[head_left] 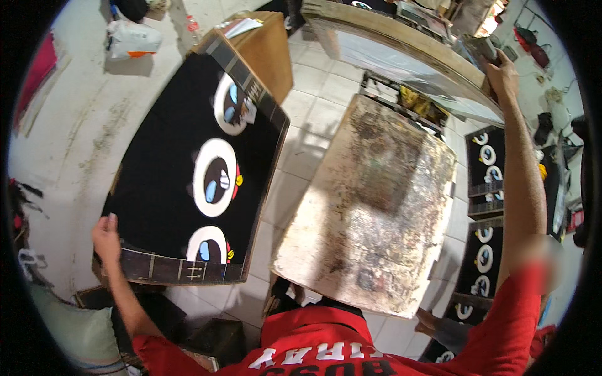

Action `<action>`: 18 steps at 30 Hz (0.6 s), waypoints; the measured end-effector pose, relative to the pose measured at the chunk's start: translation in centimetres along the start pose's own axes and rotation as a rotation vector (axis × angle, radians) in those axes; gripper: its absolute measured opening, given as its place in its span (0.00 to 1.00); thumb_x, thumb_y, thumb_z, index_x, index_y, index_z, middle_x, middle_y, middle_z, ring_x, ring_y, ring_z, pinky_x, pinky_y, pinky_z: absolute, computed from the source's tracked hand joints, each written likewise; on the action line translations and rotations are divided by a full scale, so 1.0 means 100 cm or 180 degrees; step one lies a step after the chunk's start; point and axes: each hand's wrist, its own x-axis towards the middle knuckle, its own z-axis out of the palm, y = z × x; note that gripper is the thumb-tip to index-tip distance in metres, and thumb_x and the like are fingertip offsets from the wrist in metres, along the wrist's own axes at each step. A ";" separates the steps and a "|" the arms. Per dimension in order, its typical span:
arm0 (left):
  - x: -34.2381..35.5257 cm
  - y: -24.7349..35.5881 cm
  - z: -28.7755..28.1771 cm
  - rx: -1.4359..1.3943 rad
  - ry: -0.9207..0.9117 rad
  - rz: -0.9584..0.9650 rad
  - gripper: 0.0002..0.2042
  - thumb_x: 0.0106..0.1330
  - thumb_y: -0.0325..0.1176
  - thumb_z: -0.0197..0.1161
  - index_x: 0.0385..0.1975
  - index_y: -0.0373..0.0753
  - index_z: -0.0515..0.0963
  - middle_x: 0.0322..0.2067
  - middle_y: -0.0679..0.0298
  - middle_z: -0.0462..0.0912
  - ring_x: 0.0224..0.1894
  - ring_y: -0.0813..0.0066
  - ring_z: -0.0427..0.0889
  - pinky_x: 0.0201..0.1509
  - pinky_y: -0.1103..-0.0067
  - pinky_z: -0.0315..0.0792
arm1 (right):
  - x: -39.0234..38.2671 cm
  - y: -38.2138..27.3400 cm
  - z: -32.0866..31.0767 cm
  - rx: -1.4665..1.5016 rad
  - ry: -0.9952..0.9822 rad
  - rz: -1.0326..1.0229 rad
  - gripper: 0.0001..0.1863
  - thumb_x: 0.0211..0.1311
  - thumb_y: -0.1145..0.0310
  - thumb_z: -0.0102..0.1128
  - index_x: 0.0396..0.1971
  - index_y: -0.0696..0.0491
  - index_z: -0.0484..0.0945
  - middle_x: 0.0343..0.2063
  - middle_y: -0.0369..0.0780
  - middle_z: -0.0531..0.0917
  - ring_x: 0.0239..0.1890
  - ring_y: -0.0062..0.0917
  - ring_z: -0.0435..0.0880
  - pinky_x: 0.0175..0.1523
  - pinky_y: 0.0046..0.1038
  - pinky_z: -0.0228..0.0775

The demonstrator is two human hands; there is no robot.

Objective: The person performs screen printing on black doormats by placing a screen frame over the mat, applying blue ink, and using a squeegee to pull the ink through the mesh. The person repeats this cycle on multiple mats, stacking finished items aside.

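The counter (370,182) could be struck if the wooden frame (401,45), clamped by the right hand (503,76), is released; left hand (106,237) finger closure cannot be determined

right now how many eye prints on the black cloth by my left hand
3: far eye print, middle eye print, near eye print with its bottom cut off

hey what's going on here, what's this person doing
Someone in a red shirt has both hands busy. The left hand is at the near left corner of a black cloth-covered board showing three cartoon eyes; the right hand is at the right end of a wooden frame. A stained board lies between.
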 end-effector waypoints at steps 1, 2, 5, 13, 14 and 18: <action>0.033 -0.012 -0.046 0.0140 -0.0456 0.0032 0.23 0.76 0.47 0.61 0.24 0.33 0.77 0.21 0.70 0.74 0.26 0.79 0.68 0.33 0.75 0.66 | 0.002 0.001 0.000 0.0048 -0.0022 -0.0039 0.38 0.57 0.40 0.66 0.67 0.38 0.75 0.57 0.47 0.84 0.61 0.43 0.82 0.62 0.41 0.74; 0.061 -0.019 -0.073 -0.0746 -0.0614 -0.0057 0.22 0.77 0.45 0.60 0.27 0.31 0.79 0.24 0.72 0.77 0.27 0.81 0.68 0.34 0.78 0.66 | 0.005 0.003 0.000 -0.0011 -0.0046 -0.0092 0.38 0.58 0.40 0.66 0.68 0.38 0.75 0.58 0.47 0.84 0.61 0.43 0.82 0.62 0.41 0.74; 0.103 -0.048 -0.144 -0.1346 -0.0601 -0.0591 0.21 0.77 0.45 0.61 0.30 0.31 0.82 0.28 0.70 0.80 0.30 0.82 0.71 0.36 0.78 0.68 | 0.008 0.005 0.004 -0.0002 -0.0108 0.0028 0.39 0.59 0.38 0.66 0.69 0.39 0.74 0.60 0.47 0.82 0.63 0.43 0.81 0.64 0.40 0.73; -0.040 -0.113 -0.030 -0.0056 -0.0676 -0.1551 0.25 0.75 0.49 0.61 0.41 0.25 0.84 0.38 0.58 0.87 0.40 0.66 0.80 0.50 0.65 0.74 | 0.010 0.007 0.006 -0.0119 0.0051 -0.0034 0.36 0.61 0.44 0.64 0.69 0.39 0.74 0.57 0.48 0.84 0.61 0.44 0.82 0.62 0.42 0.74; -0.075 -0.111 -0.002 0.0708 -0.0867 -0.0627 0.25 0.76 0.48 0.59 0.32 0.27 0.83 0.24 0.55 0.83 0.28 0.65 0.76 0.37 0.64 0.73 | 0.008 0.008 0.004 -0.0051 -0.0015 -0.0027 0.36 0.60 0.44 0.64 0.69 0.39 0.74 0.57 0.48 0.84 0.60 0.44 0.82 0.61 0.42 0.74; -0.201 -0.052 0.091 -0.1208 -0.1149 -0.0760 0.22 0.76 0.39 0.62 0.19 0.33 0.73 0.22 0.73 0.69 0.27 0.78 0.63 0.30 0.72 0.60 | -0.003 0.002 0.002 -0.0109 0.0061 -0.0084 0.36 0.60 0.41 0.64 0.68 0.37 0.74 0.56 0.46 0.85 0.60 0.43 0.83 0.62 0.43 0.75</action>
